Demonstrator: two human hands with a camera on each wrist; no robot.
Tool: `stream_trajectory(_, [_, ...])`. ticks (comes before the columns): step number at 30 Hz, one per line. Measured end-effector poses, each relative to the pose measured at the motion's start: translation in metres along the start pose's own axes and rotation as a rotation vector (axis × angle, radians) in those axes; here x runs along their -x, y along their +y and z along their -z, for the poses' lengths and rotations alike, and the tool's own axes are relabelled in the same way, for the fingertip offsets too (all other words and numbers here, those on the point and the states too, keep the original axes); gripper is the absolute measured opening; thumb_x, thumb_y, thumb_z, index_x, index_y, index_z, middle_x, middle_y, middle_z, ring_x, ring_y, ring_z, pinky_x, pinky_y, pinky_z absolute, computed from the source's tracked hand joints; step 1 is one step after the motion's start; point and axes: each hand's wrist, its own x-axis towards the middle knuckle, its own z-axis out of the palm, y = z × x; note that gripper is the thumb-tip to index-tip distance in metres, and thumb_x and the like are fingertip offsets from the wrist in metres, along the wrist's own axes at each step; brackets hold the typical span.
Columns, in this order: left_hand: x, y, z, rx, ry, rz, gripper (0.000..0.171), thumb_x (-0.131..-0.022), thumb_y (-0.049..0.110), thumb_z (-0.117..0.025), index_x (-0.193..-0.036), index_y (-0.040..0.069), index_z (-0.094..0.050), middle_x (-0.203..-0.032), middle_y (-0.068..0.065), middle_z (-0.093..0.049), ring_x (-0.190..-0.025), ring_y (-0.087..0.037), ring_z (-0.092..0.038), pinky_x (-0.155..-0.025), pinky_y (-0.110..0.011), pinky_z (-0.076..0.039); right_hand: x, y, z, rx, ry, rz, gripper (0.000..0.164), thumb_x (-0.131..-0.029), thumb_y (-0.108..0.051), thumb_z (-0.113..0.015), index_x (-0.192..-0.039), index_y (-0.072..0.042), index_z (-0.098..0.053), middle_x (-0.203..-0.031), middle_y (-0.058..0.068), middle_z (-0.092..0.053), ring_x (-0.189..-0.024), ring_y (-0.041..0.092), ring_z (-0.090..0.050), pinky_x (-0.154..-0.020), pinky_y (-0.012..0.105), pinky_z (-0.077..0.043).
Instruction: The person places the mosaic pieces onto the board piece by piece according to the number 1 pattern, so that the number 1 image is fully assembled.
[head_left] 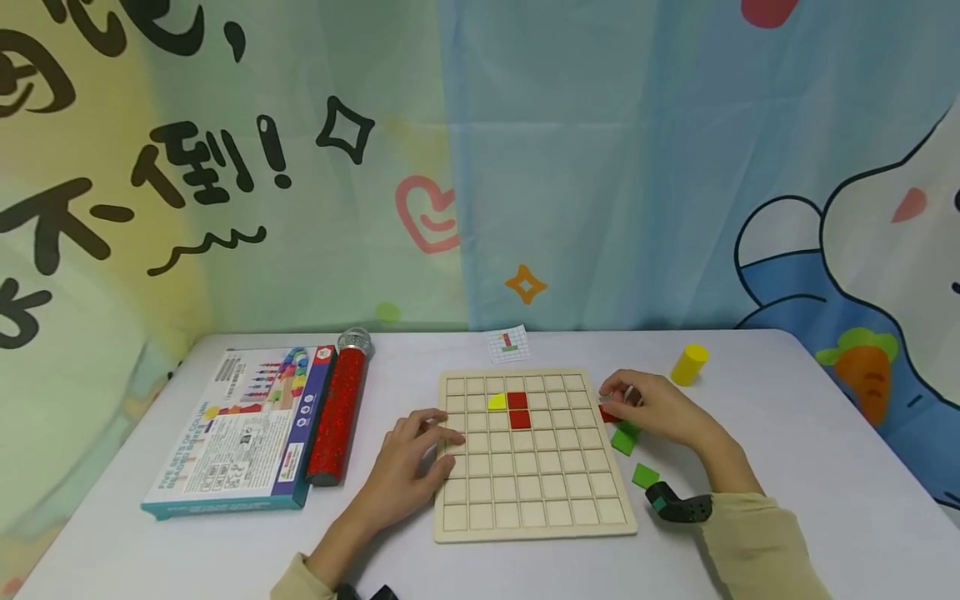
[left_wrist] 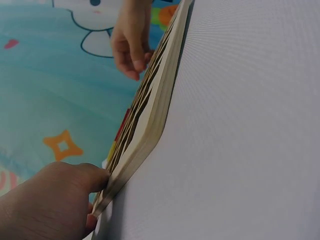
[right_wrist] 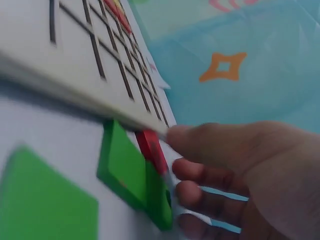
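A light wooden grid board [head_left: 536, 508] lies on the table with two red squares [head_left: 518, 410] and a yellow piece [head_left: 497, 402] in its cells. My left hand [head_left: 416, 454] rests at the board's left edge, its fingertips on the rim. In the left wrist view the thumb of my left hand [left_wrist: 60, 200] lies over that edge. My right hand [head_left: 656, 404] is just past the board's right edge, fingers bent over a red piece [right_wrist: 152, 150] on the table. The thumb tip is right beside this piece. Green pieces [head_left: 624, 440] lie close to the right hand.
A yellow cylinder [head_left: 689, 365] is at the back right. Behind the board lies a small pattern card [head_left: 508, 344]. On the left are a red microphone [head_left: 339, 417] and a boxed set [head_left: 240, 433]. Another green piece [head_left: 645, 476] lies near the right wrist.
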Motion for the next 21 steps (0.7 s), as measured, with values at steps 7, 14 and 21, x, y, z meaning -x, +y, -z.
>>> stream_trajectory(7, [0.0007,-0.0001,-0.0002,0.003,0.004,0.001,0.026,-0.084,0.02,-0.069,-0.107,0.031,-0.066,-0.134,0.0,-0.05,-0.113,-0.015,-0.046,-0.088,-0.039,-0.033,0.0029,0.0091,0.0033,-0.01,-0.058,-0.034,0.024,-0.085,-0.018,-0.068,-0.105,-0.007,-0.062,-0.088,0.002,-0.054,-0.075,0.014,-0.048,-0.066,0.023,-0.041])
stream_trajectory(14, [-0.0002,0.0007,0.0005,-0.006,-0.004,0.004,0.026,-0.084,0.021,-0.069,-0.108,0.031,-0.066,-0.134,0.0,-0.049,-0.112,-0.014,-0.046,-0.088,-0.038,-0.033,0.0031,0.0075,0.0028,0.005,-0.07,-0.034,0.027,-0.082,-0.021,-0.071,-0.104,-0.009,-0.062,-0.087,0.003,-0.052,-0.074,0.014,-0.046,-0.064,0.023,-0.039])
stream_trajectory(21, [0.0002,0.0002,0.0003,-0.007,-0.004,0.007,0.025,-0.085,0.021,-0.068,-0.108,0.031,-0.066,-0.134,0.0,-0.05,-0.112,-0.015,-0.045,-0.088,-0.038,-0.033,0.0022,0.0007,0.0015,0.059,-0.043,-0.018,0.023,-0.083,-0.02,-0.071,-0.1,-0.009,-0.061,-0.087,0.003,-0.052,-0.074,0.013,-0.045,-0.063,0.024,-0.038])
